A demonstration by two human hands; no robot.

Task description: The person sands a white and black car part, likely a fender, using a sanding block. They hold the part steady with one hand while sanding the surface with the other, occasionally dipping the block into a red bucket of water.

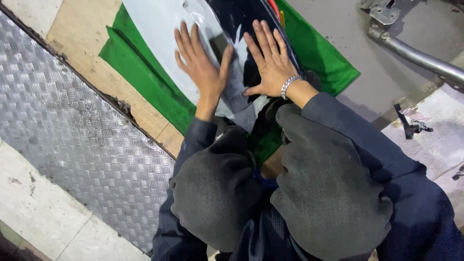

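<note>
Head view looks straight down on two bare hands pressed flat against a glossy curved panel (159,24), pale grey at one side and dark navy at the other, which lies directly under the fingers and runs on beyond the fingertips. The left hand (200,65) rests on the pale part, its fingers (186,41) spread wide and straight, gripping nothing. The right hand (270,60), with a beaded silver bracelet (290,84) at the wrist, lies just beside it on the dark part, fingers (266,36) likewise splayed, palm down, holding nothing. Both hands sit about equally far up the panel, thumbs turned toward each other with a narrow strip of panel between them. The panel's long axis seems to run away from the wrists, slanting slightly to the left of the fingers, though its far end is cut off.

A bright green cloth (145,77) is spread beneath the panel, showing on both sides of the hands. It lies on a worn wooden board (82,34). Left of the fingers is a ribbed metal tread plate (77,125); well to the right, a grey metal pipe (420,58) crosses a concrete floor (348,43). Behind the wrists, dark blue sleeves and two knees in charcoal fabric (328,188) fill the near ground.
</note>
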